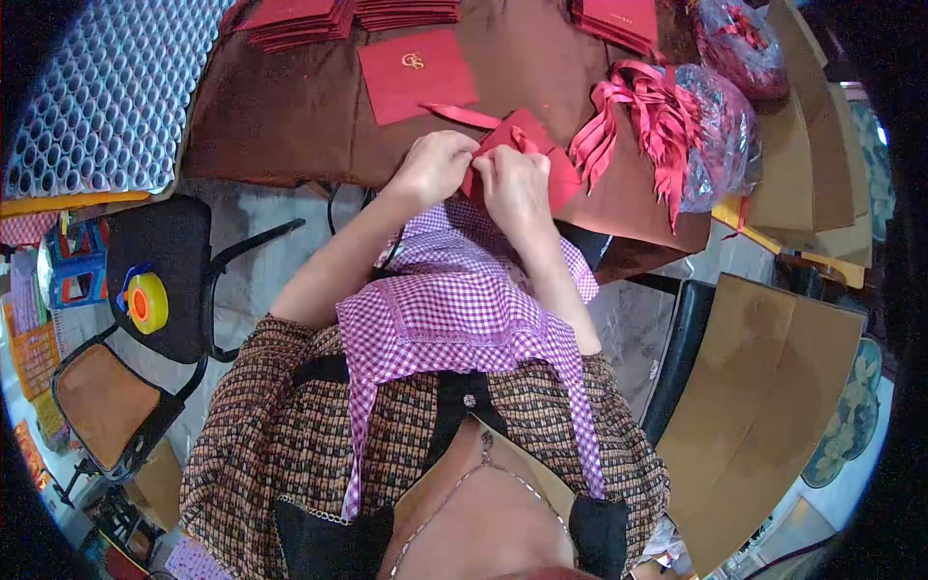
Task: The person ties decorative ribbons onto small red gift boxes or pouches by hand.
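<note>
A red paper envelope (561, 179) lies tilted at the table's front edge, with a red ribbon (462, 115) running across it and out to the left. My left hand (438, 166) is closed in a pinch at the envelope's left edge. Close beside it, my right hand (515, 184) is bent over the envelope, thumb and fingers pressed together on it. The fingertips nearly meet, and what exactly lies between them is hidden. Just beyond, a flat red envelope with gold lettering (414, 77) rests on the brown cloth.
Stacks of red envelopes (300, 21) line the far side of the brown-covered table (280, 126). To the right lie a bundle of red ribbons (657, 126) and a plastic bag (725, 135). A honeycomb-like sheet (106, 97) is at left, a chair (159, 271) below it, cardboard (764, 406) at right.
</note>
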Motion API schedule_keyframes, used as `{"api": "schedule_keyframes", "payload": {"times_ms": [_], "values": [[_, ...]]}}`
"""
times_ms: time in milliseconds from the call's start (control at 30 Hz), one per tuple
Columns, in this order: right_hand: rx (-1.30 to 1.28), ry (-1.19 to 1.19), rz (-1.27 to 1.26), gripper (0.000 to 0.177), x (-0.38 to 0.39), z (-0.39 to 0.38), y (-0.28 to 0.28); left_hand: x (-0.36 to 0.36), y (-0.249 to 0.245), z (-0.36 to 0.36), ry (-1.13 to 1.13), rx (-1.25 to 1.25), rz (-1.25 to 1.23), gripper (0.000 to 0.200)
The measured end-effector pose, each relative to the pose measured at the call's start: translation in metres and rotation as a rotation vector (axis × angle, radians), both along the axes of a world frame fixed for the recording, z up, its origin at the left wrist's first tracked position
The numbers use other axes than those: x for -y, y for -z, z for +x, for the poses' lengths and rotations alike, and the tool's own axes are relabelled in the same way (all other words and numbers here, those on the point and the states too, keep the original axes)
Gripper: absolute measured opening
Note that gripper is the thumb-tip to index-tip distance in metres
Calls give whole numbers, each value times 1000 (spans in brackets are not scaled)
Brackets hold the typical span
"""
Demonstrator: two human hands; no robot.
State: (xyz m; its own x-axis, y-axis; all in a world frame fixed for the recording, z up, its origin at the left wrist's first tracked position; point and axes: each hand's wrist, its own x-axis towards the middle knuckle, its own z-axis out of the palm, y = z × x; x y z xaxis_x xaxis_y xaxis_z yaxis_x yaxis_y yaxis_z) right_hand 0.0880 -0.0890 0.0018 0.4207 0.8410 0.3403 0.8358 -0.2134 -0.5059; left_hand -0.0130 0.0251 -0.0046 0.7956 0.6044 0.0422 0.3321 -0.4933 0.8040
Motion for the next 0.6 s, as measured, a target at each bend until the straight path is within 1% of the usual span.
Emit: {"api": "schedule_keyframes", "payload": {"times_ms": [33,67,100,133,167,200,267,300,333,400,433,567,600], "values": [[15,-36,-94,15,1,4,-2,-3,-3,0,31,-34,19,21],[15,-35,-93,15,2,7,-6,-5,-5,-1,62,-67,39,21],[78,-35,5,10,2,10,-11,-4,-4,-2,27,-55,-16,22],[140,-35,102,9,3,12,-13,-5,-3,-3,28,-56,-16,22],[169,-52,65,16,2,18,-12,-5,-3,-3,37,-38,-20,22],[169,-50,63,16,2,20,-14,-4,-6,-4,46,-21,-23,21],[232,-169,36,18,1,25,-22,-4,-14,-7,77,-40,-56,21],[228,-185,58,14,1,28,-23,-4,-18,-8,104,-59,-86,20],[228,-185,58,14,1,32,-24,-6,-19,-10,103,-59,-86,20],[227,-324,-53,9,1,38,-26,-11,-18,-15,291,-37,-98,18],[162,-346,-49,7,2,38,-27,-13,-10,-15,337,7,-17,17],[136,-381,-63,6,0,43,-22,-10,-1,-12,322,86,-18,16],[116,-389,-63,6,0,44,-23,-7,-5,-11,248,34,-161,16]]}}
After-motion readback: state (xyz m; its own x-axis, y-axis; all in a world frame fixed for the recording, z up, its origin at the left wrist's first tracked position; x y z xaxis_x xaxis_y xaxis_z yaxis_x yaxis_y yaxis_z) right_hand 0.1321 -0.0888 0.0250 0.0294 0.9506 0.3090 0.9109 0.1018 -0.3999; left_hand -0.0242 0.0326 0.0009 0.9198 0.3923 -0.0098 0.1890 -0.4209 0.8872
